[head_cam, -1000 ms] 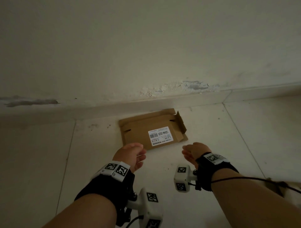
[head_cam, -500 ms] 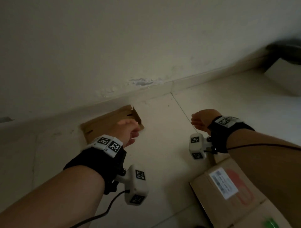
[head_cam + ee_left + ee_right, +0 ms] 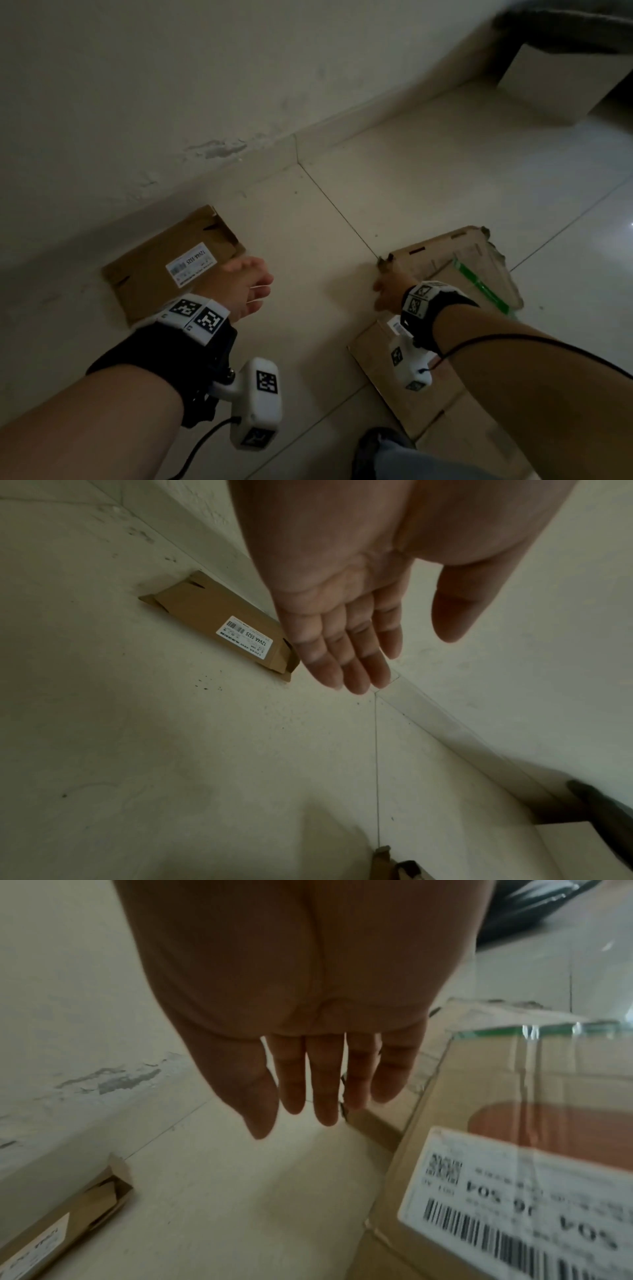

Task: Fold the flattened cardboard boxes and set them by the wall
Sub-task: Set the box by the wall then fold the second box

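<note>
A folded brown box with a white label lies on the floor against the wall. My left hand hovers just right of it, fingers straight and holding nothing. To the right lies a pile of flattened cardboard boxes, one with green tape, one with a barcode label. My right hand hangs over the pile's left corner with straight, spread fingers, empty. Whether it touches the cardboard I cannot tell.
The wall and its baseboard run diagonally behind the boxes. A white block under a dark object sits at the far right. Bare tiled floor separates the box and the pile. My knee is at the bottom.
The view has swung right, bringing the flattened pile into sight. My right hand has moved to the pile's corner. My left hand has drawn away from the folded box.
</note>
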Motion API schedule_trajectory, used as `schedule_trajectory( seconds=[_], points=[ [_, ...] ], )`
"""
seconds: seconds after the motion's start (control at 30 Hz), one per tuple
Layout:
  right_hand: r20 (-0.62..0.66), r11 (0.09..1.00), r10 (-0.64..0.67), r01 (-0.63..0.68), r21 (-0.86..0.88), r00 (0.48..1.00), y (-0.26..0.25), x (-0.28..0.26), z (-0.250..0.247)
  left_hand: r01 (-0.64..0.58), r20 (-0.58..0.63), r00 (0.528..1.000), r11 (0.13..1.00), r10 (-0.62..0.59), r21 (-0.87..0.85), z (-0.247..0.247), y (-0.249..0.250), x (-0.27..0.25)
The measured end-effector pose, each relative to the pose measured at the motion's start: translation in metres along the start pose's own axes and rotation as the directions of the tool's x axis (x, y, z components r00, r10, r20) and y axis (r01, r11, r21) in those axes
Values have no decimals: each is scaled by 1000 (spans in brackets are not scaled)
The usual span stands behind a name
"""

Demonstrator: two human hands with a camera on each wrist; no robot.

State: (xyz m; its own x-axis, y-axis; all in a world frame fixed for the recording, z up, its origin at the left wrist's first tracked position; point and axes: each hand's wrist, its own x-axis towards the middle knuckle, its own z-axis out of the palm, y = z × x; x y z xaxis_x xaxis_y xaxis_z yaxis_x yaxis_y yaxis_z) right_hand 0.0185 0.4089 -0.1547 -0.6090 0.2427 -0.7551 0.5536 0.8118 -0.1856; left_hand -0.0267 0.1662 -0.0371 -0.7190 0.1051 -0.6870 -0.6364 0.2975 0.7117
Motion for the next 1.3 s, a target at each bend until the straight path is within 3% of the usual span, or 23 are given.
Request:
schedule_trajectory(
  seconds=[0.23,0.37,0.57,0.63,0.73,0.8,0.87,1.0,1.17,1.3],
  points=[
    [119,941,-6,46,-335,993,11,42,35,28,-28,999,999,-28,35,-1,-5,23],
    [190,857,59,48,-513,980,44,104,67,56,-30,998,997,-54,62,-1,-12,32],
    [260,796,38,128,-592,965,39,70,54,66,-30,998,994,-63,82,5,-20,35],
    [279,812,32,138,-567,960,45,76,50,59,-32,998,995,-56,79,6,-20,34],
    [232,787,36,115,-606,972,46,69,28,40,-30,999,997,-39,69,8,-18,30],
    [185,807,14,98,-583,983,63,98,18,31,-29,999,998,-29,58,8,-15,26],
    [132,779,-10,90,-621,991,53,74,-7,19,-22,1000,999,-18,49,7,-10,20],
    [148,790,-136,198,-580,979,2,-25,-49,-3,-8,1000,1000,4,18,1,-2,4],
    [27,774,-263,228,-591,964,-35,-77,-76,-69,-29,997,997,68,-29,-12,5,-20],
    [-80,788,-395,292,-542,915,-75,-128,-98,-119,-35,993,991,117,-64,-31,6,-48]
  ],
)
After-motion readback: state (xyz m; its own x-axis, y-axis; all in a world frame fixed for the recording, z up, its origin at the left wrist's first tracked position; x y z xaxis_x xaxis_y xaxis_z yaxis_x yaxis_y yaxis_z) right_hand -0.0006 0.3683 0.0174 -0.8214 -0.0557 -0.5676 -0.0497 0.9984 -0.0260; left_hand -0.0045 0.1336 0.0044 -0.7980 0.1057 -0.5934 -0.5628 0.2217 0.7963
